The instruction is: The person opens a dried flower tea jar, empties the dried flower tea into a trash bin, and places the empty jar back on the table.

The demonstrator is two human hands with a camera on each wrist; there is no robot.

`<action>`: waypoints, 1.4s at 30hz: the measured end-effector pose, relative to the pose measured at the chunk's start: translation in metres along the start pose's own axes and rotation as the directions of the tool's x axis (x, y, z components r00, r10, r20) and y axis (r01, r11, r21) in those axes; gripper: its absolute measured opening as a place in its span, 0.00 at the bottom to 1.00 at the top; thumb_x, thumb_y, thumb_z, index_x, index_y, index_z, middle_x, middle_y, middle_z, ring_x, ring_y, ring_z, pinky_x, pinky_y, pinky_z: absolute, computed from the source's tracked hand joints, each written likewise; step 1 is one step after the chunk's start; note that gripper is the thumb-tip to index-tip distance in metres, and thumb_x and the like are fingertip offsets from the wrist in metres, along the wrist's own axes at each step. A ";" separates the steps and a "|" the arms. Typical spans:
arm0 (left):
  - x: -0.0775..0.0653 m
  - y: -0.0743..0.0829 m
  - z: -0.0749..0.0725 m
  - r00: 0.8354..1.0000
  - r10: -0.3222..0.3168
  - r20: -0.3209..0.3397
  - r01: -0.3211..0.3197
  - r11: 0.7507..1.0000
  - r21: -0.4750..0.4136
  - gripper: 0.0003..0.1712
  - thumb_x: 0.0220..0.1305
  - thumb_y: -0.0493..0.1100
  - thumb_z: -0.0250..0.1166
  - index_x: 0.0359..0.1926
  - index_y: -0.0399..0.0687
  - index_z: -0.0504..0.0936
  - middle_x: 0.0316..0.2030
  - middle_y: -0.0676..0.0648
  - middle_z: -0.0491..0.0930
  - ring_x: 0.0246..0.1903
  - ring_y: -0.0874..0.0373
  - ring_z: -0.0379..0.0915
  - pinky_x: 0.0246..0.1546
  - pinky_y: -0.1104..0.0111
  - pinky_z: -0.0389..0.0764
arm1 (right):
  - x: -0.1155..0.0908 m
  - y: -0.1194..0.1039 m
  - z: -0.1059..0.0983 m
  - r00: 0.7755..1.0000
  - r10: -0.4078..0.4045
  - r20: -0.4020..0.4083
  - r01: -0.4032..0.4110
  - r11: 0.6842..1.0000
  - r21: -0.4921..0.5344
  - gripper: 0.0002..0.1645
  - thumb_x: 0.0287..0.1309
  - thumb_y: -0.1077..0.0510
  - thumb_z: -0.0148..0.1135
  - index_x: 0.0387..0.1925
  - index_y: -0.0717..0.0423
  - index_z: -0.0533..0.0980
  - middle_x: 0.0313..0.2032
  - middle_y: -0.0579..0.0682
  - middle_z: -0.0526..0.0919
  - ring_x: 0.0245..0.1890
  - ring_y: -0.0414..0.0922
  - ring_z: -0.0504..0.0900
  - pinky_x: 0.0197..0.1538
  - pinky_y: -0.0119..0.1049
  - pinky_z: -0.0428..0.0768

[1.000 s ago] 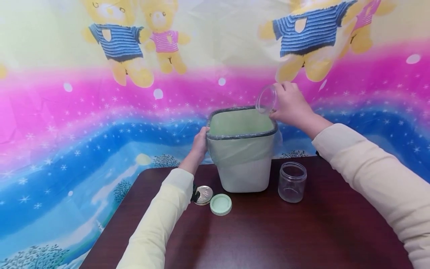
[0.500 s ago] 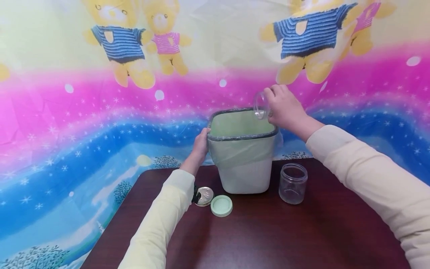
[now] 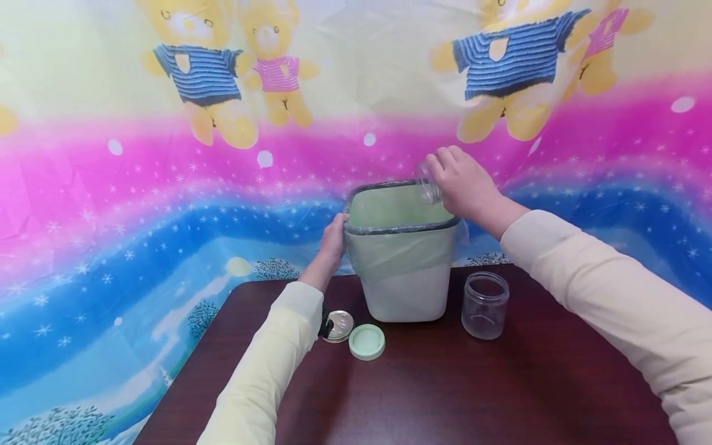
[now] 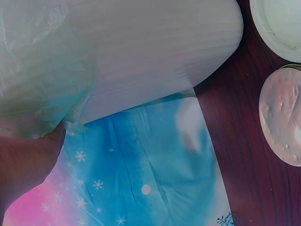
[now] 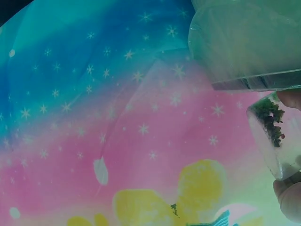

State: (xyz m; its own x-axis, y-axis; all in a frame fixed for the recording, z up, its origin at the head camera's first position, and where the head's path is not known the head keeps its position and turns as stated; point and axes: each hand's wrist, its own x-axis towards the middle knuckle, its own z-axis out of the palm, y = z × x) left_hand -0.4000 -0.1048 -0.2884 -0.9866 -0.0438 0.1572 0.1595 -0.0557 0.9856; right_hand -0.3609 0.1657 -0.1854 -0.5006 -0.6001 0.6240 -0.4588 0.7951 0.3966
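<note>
My right hand point(image 3: 461, 185) grips a small clear jar point(image 3: 427, 184), tilted mouth-down toward the left over the bin's right rim. In the right wrist view a dark green, leafy-looking clump point(image 5: 270, 117) clings inside the jar. A white trash bin point(image 3: 408, 290) stands at the table's back, lined with a pale green bag point(image 3: 400, 253) under a dark grey rim. At the bin's left upper edge my left hand point(image 3: 332, 241) holds the rim and bag, its fingers partly hidden behind the side.
A second clear jar point(image 3: 485, 309), without a lid, stands right of the bin on the dark brown table point(image 3: 434, 389). A pale green lid point(image 3: 367, 342) and a silvery lid point(image 3: 340, 325) lie left of it. A printed curtain point(image 3: 361, 80) hangs close behind.
My right hand has moved left and down, tipping the jar further over the bin. The left hand keeps its place at the rim.
</note>
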 end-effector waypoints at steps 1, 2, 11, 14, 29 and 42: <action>0.000 0.000 0.000 1.000 0.002 0.001 -0.002 1.000 0.005 0.21 0.63 0.53 0.52 0.41 0.37 0.76 0.56 0.35 0.72 0.45 0.55 0.68 0.51 0.60 0.68 | 0.000 0.000 0.000 1.000 -0.009 0.001 0.009 1.000 -0.018 0.39 0.32 0.74 0.70 0.51 0.73 0.65 0.41 0.66 0.70 0.44 0.60 0.69 0.52 0.49 0.74; -0.001 0.000 0.000 1.000 0.004 0.001 -0.004 1.000 0.007 0.20 0.63 0.53 0.52 0.39 0.39 0.76 0.56 0.35 0.72 0.45 0.55 0.68 0.52 0.60 0.68 | 0.000 0.001 0.001 1.000 -0.018 0.001 0.018 0.999 -0.032 0.39 0.32 0.73 0.70 0.51 0.73 0.65 0.41 0.67 0.70 0.43 0.60 0.69 0.52 0.49 0.74; -0.001 0.000 0.001 1.000 0.016 0.008 -0.016 1.000 0.025 0.24 0.62 0.54 0.52 0.42 0.35 0.75 0.55 0.36 0.72 0.45 0.54 0.68 0.52 0.59 0.68 | 0.001 0.003 0.003 0.996 -0.079 0.030 0.083 0.988 -0.131 0.43 0.32 0.69 0.76 0.54 0.74 0.66 0.42 0.67 0.70 0.43 0.59 0.69 0.52 0.47 0.75; -0.001 0.000 0.000 1.000 0.017 0.006 -0.017 0.999 0.037 0.27 0.62 0.55 0.51 0.45 0.32 0.74 0.54 0.37 0.73 0.44 0.55 0.67 0.51 0.59 0.67 | 0.001 0.003 0.002 0.995 -0.095 0.043 0.100 0.985 -0.141 0.44 0.31 0.69 0.76 0.54 0.74 0.66 0.43 0.67 0.69 0.44 0.60 0.68 0.52 0.48 0.74; -0.002 0.000 0.001 1.000 0.005 -0.013 -0.004 0.999 0.052 0.28 0.62 0.56 0.52 0.47 0.33 0.76 0.52 0.42 0.74 0.47 0.54 0.67 0.52 0.58 0.67 | 0.001 0.003 0.003 0.979 -0.190 0.069 0.201 0.956 -0.212 0.46 0.29 0.67 0.77 0.55 0.74 0.68 0.46 0.67 0.71 0.48 0.60 0.70 0.55 0.47 0.74; 0.000 -0.002 0.001 1.000 0.004 -0.031 -0.003 1.000 0.017 0.27 0.62 0.54 0.53 0.46 0.33 0.76 0.48 0.43 0.76 0.45 0.55 0.69 0.50 0.61 0.69 | 0.005 0.000 0.004 0.962 -0.273 0.034 0.270 0.918 -0.292 0.41 0.36 0.67 0.79 0.54 0.73 0.70 0.45 0.67 0.73 0.47 0.59 0.72 0.55 0.45 0.74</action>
State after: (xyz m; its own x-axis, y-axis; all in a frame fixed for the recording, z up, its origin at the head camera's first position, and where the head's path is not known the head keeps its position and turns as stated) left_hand -0.4005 -0.1034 -0.2899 -0.9845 -0.0749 0.1587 0.1619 -0.0388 0.9860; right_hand -0.3661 0.1624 -0.1853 -0.3811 -0.7967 0.4690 -0.3421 0.5928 0.7290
